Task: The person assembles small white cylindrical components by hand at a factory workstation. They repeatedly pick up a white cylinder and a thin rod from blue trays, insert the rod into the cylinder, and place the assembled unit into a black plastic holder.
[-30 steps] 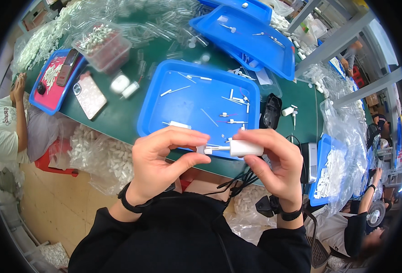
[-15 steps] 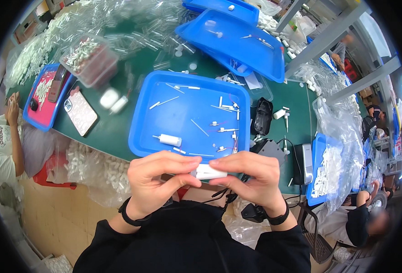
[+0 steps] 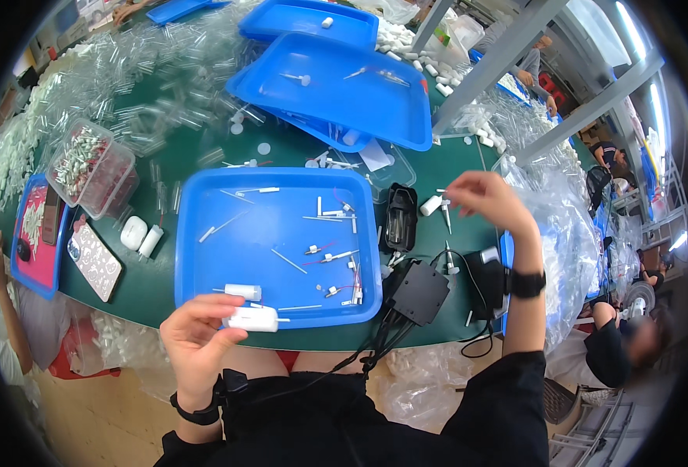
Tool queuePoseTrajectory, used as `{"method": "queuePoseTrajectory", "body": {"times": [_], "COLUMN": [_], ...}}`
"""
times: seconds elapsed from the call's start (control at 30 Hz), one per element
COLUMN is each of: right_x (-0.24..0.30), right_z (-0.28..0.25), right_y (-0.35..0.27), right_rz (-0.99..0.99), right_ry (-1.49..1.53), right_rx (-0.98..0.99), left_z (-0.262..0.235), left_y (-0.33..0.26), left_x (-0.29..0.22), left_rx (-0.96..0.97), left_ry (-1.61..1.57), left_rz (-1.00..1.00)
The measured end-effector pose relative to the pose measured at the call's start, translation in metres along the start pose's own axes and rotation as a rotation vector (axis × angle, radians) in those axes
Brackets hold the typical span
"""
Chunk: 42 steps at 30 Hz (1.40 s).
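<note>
My left hand [image 3: 197, 336] pinches a white cylinder [image 3: 253, 318] between thumb and fingertips, over the near left edge of a blue tray [image 3: 278, 183]. A thin pale rod sticks out of the cylinder's right end. Just beyond it, a similar white cylinder [image 3: 242, 292] lies in the tray. On the right, my right hand [image 3: 490, 201] is stretched out over the green table, fingers bent and apart. Its fingertips are beside a short white cylinder [image 3: 431, 205] and a slim white stick-like part [image 3: 447, 219]; I see nothing held in it.
Thin white tubes and small parts with red wires lie in the tray. To its right are a black case [image 3: 401, 219] and a black box with cables [image 3: 417, 292]. Stacked blue trays [image 3: 344, 86] stand beyond. A phone [image 3: 95, 261] and a clear parts bin [image 3: 95, 171] lie left.
My right hand has let go of the white cylinder and moved far right over the table. My left hand keeps the cylinder and has moved left and down. The whole view has shifted.
</note>
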State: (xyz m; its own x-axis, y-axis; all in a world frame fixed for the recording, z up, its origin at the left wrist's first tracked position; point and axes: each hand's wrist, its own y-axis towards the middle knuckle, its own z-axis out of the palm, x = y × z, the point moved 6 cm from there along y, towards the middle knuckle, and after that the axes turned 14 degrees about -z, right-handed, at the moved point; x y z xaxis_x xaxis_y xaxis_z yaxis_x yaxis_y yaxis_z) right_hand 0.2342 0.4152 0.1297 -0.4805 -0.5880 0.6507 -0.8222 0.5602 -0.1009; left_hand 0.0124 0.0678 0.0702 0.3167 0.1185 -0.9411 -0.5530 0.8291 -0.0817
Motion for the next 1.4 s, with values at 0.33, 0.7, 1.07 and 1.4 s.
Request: {"method": "queuePoseTrajectory", "body": {"times": [0.33,0.7,1.07,1.4], "right_x": [-0.098,0.171,0.196,0.223], "right_z": [0.015,0.105,0.237,0.13], "right_y": [0.025,0.077,0.222,0.009], "right_rz": [0.226,-0.727,-0.609,-0.658], "right_ry": [-0.146,-0.508,-0.756,0.187], "right_rx": [-0.077,0.175,0.05,0.034], "left_z": [-0.015,-0.025,-0.041,-0.025], "left_y": [0.016,0.017,0.0,-0.009], "left_x": [0.016,0.024,0.003,-0.022], "left_rx": [-0.135,-0.13,-0.187,-0.063], "left_ry": [0.076,0.117,-0.11,-0.148], "left_rz": [-0.058,-0.096,-0.013,0.137]}}
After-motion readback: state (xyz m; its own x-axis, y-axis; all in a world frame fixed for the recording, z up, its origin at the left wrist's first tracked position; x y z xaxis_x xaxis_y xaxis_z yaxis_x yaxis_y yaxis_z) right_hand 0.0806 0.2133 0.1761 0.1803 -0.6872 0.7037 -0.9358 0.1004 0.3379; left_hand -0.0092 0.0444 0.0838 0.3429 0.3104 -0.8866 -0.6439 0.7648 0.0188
